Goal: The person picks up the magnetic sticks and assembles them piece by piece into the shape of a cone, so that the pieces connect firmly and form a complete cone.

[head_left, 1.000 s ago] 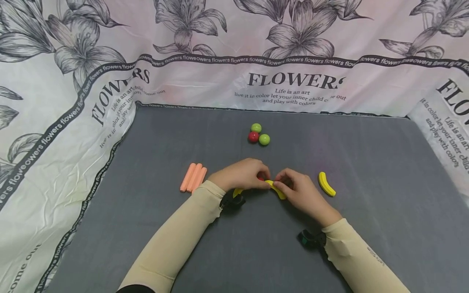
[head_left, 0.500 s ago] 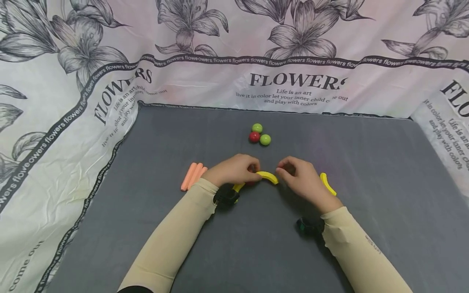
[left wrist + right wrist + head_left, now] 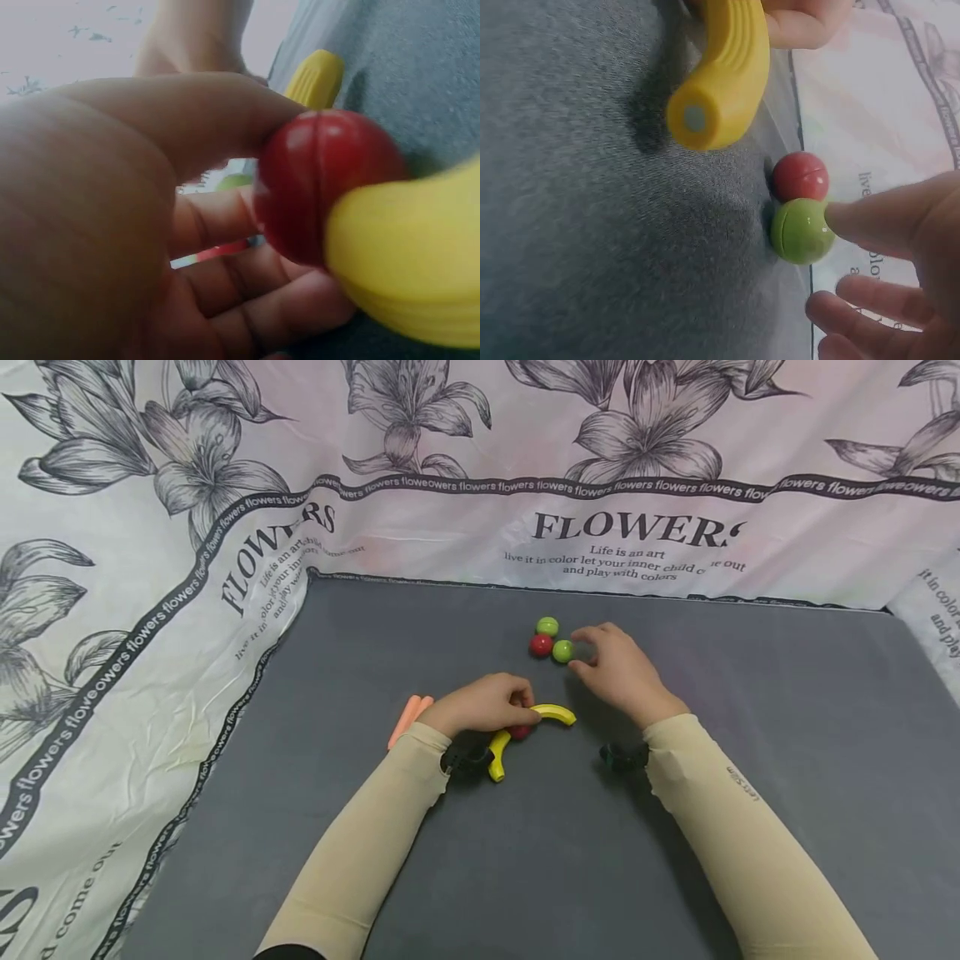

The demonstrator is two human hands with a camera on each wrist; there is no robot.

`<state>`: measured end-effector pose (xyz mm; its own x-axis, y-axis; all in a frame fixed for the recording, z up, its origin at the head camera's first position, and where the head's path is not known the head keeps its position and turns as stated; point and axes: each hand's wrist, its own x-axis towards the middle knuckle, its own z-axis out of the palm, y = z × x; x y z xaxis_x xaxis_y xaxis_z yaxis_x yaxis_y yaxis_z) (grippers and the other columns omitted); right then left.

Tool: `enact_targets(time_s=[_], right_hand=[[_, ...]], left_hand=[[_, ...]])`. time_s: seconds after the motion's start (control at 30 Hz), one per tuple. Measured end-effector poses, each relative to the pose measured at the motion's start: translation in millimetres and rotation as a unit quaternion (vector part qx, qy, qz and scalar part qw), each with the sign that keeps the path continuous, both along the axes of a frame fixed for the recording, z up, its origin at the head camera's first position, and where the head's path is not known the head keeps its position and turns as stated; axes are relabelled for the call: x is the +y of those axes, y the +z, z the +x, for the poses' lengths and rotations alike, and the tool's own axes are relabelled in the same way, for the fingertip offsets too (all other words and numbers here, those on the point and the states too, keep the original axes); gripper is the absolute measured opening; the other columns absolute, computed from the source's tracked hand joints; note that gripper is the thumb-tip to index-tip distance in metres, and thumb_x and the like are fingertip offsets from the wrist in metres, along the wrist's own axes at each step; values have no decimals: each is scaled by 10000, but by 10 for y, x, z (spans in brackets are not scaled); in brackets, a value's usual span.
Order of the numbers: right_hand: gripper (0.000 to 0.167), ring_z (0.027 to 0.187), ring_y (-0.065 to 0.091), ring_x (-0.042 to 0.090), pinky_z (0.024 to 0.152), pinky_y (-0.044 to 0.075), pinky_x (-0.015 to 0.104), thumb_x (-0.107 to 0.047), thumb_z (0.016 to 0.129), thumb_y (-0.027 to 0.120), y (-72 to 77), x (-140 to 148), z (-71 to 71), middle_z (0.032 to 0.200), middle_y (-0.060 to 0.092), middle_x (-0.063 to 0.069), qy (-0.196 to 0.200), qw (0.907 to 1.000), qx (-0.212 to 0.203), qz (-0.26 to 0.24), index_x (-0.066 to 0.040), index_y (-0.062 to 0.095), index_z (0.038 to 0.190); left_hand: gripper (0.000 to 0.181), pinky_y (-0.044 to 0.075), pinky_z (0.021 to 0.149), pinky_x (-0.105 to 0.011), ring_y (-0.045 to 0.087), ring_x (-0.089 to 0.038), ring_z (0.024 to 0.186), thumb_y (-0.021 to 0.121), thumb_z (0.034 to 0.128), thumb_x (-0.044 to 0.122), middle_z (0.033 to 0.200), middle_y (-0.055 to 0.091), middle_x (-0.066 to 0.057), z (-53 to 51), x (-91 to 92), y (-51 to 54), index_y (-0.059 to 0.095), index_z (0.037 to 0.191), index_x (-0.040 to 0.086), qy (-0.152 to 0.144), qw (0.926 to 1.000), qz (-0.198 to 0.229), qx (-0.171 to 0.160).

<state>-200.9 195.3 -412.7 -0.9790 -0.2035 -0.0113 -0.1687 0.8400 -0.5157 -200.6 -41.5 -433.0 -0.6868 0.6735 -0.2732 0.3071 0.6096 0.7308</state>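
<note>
My left hand (image 3: 483,703) pinches a glossy red ball (image 3: 330,165) between thumb and fingers, low over the grey surface. Two yellow curved sticks touch that ball: a far one (image 3: 553,713), reaching right from my fingertips, and a near one (image 3: 498,756), pointing towards me. My right hand (image 3: 622,672) is at the back beside a green ball (image 3: 562,651), thumb and fingers spread around its right side. In the right wrist view the thumb tip lies at the green ball (image 3: 802,231); whether it touches I cannot tell.
A second red ball (image 3: 541,645) and another green ball (image 3: 547,626) sit against the first green one. Salmon-coloured sticks (image 3: 408,720) lie left of my left wrist, partly hidden. Patterned cloth (image 3: 420,539) borders the grey surface (image 3: 480,877) at the back and left.
My right hand has left the far yellow curved stick and moved back to the green ball. The loose yellow stick at right is out of sight. My left hand stays at the red ball.
</note>
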Motion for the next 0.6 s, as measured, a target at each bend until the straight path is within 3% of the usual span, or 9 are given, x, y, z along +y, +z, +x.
enact_targets(time_s=[0.17,0.33,0.43,0.6], right_hand=[[449,1028,638,349,904,519,533,-163,1002,694,-39,-50,-97,1366,609,223,394,9988,-38,295,-49,618,1429],[317,1105,663,370,932,526,558,-182,1013,705,-68,-106,-110,1214,703,196,449,9983,-86,365,-54,681,1302],[305,1080,668,369,919,529,555,-197,1019,701,-54,-91,-82,1189,703,203,505,9981,-139,325,-42,672,1280],[390,1034,641,356,898,516,541,-155,1025,677,-36,33,29,1160,685,219,830,9960,-230,245,-9,634,1384]], left_hand=[[143,452,591,-240,541,-115,605,711,1000,252,769,601,-4,4,16,-25,678,965,117,66,10000,20,58],[140,445,587,-235,538,-112,601,702,992,238,763,602,-5,33,-18,-50,670,945,111,100,9998,56,151],[135,443,591,-235,539,-112,606,696,988,239,763,603,0,26,-15,-68,670,935,118,111,9996,73,263],[132,441,607,-238,544,-107,618,676,981,255,762,597,19,-16,27,-90,668,921,138,70,9987,1,502]])
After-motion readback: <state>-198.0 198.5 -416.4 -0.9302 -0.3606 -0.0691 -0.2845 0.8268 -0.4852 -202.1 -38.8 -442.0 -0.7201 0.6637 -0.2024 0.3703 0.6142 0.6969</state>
